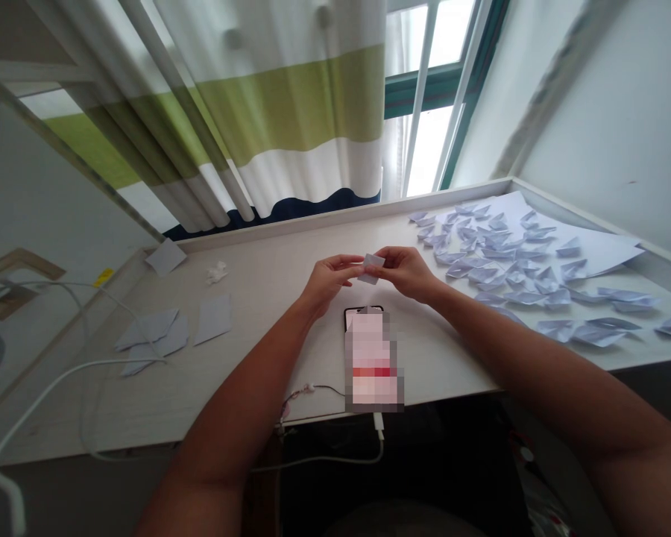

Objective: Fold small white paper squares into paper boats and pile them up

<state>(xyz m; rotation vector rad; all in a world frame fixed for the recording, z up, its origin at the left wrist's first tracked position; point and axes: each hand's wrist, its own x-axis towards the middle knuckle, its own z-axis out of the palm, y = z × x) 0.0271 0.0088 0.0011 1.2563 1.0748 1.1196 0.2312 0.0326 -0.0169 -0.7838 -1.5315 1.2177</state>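
Between my two hands, just above the desk, is a small folded piece of white paper (371,267). My left hand (331,280) pinches its left side with the fingertips. On the other side, my right hand (405,270) grips it between thumb and fingers. Below them a phone (369,358) lies on the desk, its screen blurred out, with a white cable plugged into its bottom end. Many folded paper boats (514,272) are spread over the right part of the desk, some resting on a large white sheet (598,242).
Flat paper pieces (156,332) and another sheet (213,319) lie at the left. Behind them are a crumpled paper scrap (217,272) and a square sheet (165,257). A white cable (45,403) loops across the left side. A raised rim (291,224) borders the desk's back, below the curtain (291,97).
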